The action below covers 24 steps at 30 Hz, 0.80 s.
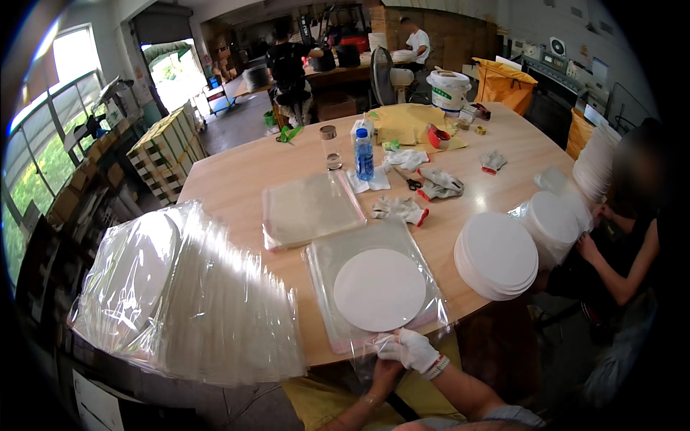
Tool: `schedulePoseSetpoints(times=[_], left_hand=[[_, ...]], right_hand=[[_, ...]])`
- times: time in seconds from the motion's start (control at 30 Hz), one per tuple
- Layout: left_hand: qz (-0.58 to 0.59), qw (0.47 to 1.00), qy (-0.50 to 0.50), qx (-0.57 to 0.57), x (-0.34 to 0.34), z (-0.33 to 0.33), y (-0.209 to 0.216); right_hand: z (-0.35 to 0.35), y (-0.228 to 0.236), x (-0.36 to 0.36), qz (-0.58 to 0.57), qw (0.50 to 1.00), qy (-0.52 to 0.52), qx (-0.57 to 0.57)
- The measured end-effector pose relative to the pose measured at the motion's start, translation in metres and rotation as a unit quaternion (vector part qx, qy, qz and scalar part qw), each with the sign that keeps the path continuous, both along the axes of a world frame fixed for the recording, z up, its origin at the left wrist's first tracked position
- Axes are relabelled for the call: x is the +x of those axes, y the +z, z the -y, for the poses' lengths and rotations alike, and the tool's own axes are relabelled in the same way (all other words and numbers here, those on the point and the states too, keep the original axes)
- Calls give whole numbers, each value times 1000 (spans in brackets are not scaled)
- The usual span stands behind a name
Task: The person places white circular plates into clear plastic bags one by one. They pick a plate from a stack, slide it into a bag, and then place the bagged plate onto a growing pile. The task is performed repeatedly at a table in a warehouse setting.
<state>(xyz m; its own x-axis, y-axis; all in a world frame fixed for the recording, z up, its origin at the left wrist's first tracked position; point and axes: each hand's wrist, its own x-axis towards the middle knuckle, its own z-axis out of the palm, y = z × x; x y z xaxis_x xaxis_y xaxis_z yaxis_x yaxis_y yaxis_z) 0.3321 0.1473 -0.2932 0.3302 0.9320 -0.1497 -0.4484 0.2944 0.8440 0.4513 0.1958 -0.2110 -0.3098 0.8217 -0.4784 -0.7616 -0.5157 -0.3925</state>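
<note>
A round white disc [379,290] lies flat over a clear plastic bag [329,287] at the table's front edge; whether it is inside the bag I cannot tell. At the bag's near edge, my right hand [415,352], in a white glove, is closed in a pinch on the film. Just below and left of it, my bare left hand [389,373] is closed on the same loose film, its fingers partly hidden. Beyond the bag is a stack of flat clear bags [313,208]. To the right stands a stack of white discs [496,253].
Bagged discs [129,276] fan out on the left, overhanging the table edge. Further back are a blue-labelled bottle [364,156], a glass jar [330,147], scissors [412,184] and several work gloves [440,184]. At the right, a co-worker's hands [588,246] are beside more discs [552,219].
</note>
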Motion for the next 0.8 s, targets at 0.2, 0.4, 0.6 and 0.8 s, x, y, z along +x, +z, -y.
schedulePoseSetpoints(times=[0.2,0.4,0.6,0.8], left_hand=[[-52,981,25,-184,-74,4,53],[-45,981,-16,-190,-86,-2,24],[-41,973,-42,-224,-93,23,29],[27,965,48,-257,-94,33,10]], right_hand=[[26,65,72,321,925,79,186],[9,22,90,614,766,-16,188],[46,1,-31,677,562,87,467],[50,7,-73,723,475,223,449]])
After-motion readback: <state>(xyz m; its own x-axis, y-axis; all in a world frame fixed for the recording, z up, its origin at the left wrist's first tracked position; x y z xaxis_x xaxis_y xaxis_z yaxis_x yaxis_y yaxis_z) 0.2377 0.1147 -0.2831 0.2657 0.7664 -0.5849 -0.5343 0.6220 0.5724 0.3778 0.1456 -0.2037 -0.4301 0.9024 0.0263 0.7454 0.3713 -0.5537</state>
